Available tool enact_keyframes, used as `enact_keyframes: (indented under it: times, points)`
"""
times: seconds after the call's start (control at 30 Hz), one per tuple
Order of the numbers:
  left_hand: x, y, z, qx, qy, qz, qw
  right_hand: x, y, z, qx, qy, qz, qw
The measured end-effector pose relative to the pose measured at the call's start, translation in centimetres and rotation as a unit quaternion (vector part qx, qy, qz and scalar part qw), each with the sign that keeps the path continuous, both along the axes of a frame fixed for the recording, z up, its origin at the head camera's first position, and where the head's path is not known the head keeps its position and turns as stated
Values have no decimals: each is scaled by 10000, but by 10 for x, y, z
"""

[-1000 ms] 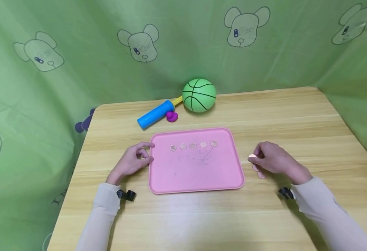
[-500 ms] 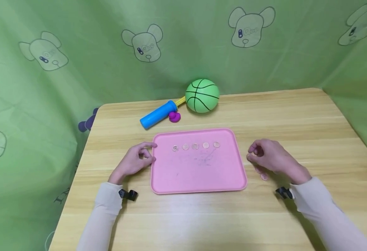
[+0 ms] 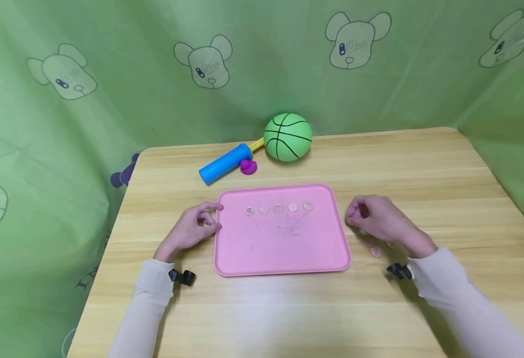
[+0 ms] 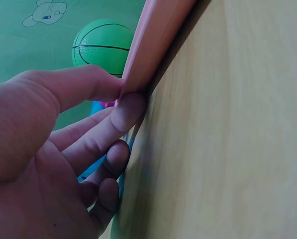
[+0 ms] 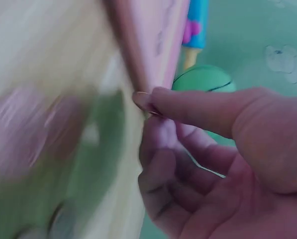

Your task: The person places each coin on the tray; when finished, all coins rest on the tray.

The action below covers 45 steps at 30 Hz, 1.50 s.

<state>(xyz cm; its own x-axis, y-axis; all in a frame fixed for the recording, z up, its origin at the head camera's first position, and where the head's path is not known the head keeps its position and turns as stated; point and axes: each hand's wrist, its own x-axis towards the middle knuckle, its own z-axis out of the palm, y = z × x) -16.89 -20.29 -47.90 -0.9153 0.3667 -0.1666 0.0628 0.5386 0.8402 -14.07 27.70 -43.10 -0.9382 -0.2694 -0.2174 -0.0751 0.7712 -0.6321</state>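
A pink tray [image 3: 284, 253] lies on the table, with several coins [image 3: 278, 209] in a row across its upper part. At its left edge, my left hand [image 3: 192, 228] holds the rim with thumb and index finger [image 4: 131, 109]; the other fingers curl loosely below. My right hand [image 3: 380, 216] hovers just off the tray's right edge. Between its thumb and index fingertip it pinches a coin [image 5: 144, 101], seen nearly edge-on in the right wrist view. Loose coins [image 3: 375, 252] lie on the table under the right hand, partly hidden by it and blurred in the right wrist view.
Behind the tray lie a blue pump [image 3: 223, 165] with a yellow end, a small purple duck-like toy [image 3: 248, 167] and a green basketball [image 3: 288, 137]. A green curtain [image 3: 262, 64] with bear-face prints hangs behind the wooden table [image 3: 289, 313].
My right hand has lifted its coin from beside the loose coins and moved left, close to the tray's right edge. The left hand stays at the tray's rim.
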Motion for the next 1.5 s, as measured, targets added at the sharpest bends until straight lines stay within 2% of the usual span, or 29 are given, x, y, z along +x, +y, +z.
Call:
enact_keyframes:
  times: [0.13, 0.23, 0.37, 0.47, 0.6, 0.83, 1.03, 1.23, 1.37, 1.5]
  points:
    - [0, 1, -1, 3, 31, 15, 10000, -5, -25, 7, -417, 324, -133, 9985]
    - [0, 1, -2, 2, 22, -21, 10000, -10, -49, 10, -696, 299, -103, 9971]
    - [0, 1, -3, 0, 7, -71, 10000, -18, -88, 7, -994, 6, 118, 9950]
    - [0, 0, -3, 3, 1, -61, 10000, -26, -118, 3, -1189, -399, 315, 9916]
    - [0, 0, -2, -5, 7, -83, 10000, -33, -152, -4, -1087, -532, 653, 9905]
    - [0, 0, -1, -42, 63, -64, 10000, -36, -189, -13, -746, -90, 1059, 9915]
    - [-1, 0, -1, -62, 123, -69, 9999, -35, -205, -16, -663, 20, 1191, 9907]
    - [-2, -2, -1, -89, 156, -63, 9998, -34, -209, -17, -662, 47, 1194, 9906]
    - [-3, -3, -1, -61, 199, -96, 9997, -33, -201, -13, -904, 31, 1148, 9893]
    - [-2, -1, -1, -71, 156, -64, 9998, -29, -179, -4, -1295, -156, 892, 9874]
